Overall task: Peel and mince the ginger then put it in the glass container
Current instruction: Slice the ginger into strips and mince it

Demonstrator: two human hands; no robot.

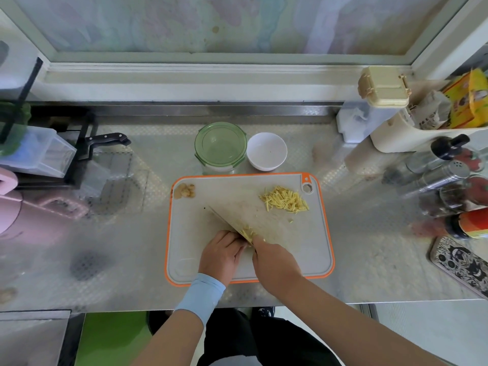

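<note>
At the lower centre of the frame, on the grey cutting board point(303, 247), the left hand point(221, 253) curls its fingers down on the ginger point(247, 231), right against the blade. The right hand point(274, 260) grips the knife point(227, 220), whose tip points to the upper left. A pile of ginger strips point(285, 199) lies at the board's upper right and peel scraps point(184, 191) at its upper left. Just above the board on the desk point(118, 247) stand the green-lidded glass container point(220, 146) and a white bowl point(266, 151).

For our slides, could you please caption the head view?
Right hand chops yellow ginger strips with a knife; left hand steadies them on a grey, orange-rimmed cutting board.
</note>
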